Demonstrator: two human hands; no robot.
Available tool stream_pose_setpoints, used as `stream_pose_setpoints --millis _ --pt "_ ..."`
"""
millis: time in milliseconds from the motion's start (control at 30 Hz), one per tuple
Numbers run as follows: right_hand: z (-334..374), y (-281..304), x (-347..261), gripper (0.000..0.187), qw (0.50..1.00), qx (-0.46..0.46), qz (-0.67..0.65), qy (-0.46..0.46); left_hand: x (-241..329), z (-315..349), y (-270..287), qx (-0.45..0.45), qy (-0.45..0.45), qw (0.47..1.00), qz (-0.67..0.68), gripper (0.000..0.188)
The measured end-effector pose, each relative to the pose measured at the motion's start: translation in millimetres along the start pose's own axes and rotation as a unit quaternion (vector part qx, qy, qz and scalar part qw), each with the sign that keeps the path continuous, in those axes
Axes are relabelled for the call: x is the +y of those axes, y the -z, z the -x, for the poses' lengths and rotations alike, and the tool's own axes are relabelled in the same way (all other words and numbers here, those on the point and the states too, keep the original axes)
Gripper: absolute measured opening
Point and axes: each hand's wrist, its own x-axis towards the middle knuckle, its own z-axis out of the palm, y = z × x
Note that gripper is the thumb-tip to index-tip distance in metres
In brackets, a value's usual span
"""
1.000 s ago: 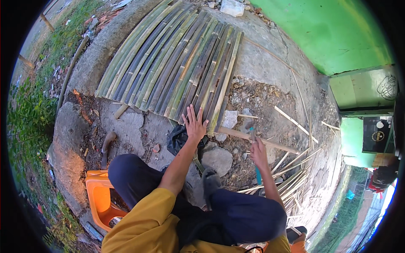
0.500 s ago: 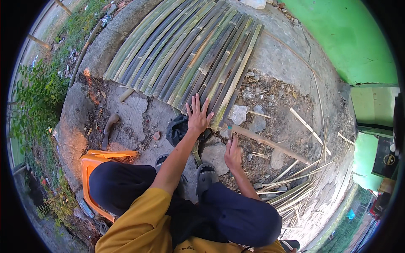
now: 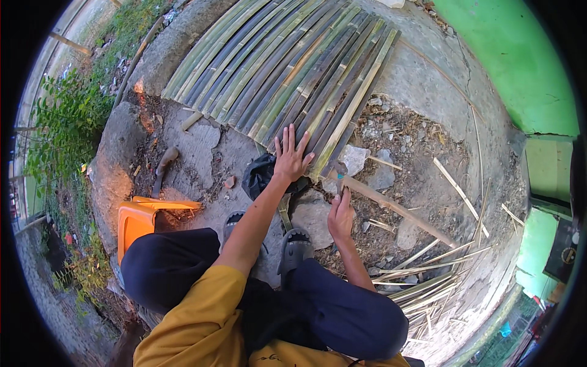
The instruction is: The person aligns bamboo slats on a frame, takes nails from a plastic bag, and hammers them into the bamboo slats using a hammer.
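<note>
A row of split bamboo slats (image 3: 287, 67), green and dark brown, lies side by side in front of me. My left hand (image 3: 292, 160) rests with fingers spread on the slats' near ends, toward the right side. Just right of it, my right hand (image 3: 341, 215) is closed around a slim upright tool with a small teal part (image 3: 340, 176) at its top; its exact kind is unclear. That tool's top is close to the corner of the rightmost slat. A brown wooden pole (image 3: 403, 213) slants from that corner down to the right. Below my left hand sits a black plastic bag (image 3: 258, 177).
An orange plastic chair or stool (image 3: 136, 223) stands at my left, near a curved dark handle (image 3: 165, 160). Thin bamboo strips (image 3: 428, 287) are heaped at lower right. Stone pieces (image 3: 354, 160) and broken concrete surround my feet. A green wall (image 3: 501, 55) rises at right.
The view has shifted slightly, so the scene sits a little to the right. My right hand keeps its grip near the slats' corner, and my left hand stays flat on the slats.
</note>
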Motion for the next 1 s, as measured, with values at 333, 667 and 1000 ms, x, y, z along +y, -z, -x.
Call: stream_pose_setpoints --millis 333,667,1000 --pt "2.0 12.4 -12.3 0.038 0.999 -0.021 0.023 -0.012 -2.0 0.5 -0.2 -0.008 0.008 1.0 -0.015 0.073" --pt "-0.2 6.4 9.2 0.037 0.998 -0.018 0.05 0.013 0.9 0.4 -2.6 0.013 0.009 0.999 -0.032 0.073" --pt "7.8 10.7 9.2 0.039 0.999 -0.027 0.003 -0.039 -4.7 11.0 3.6 0.016 -0.015 0.999 -0.045 0.09"
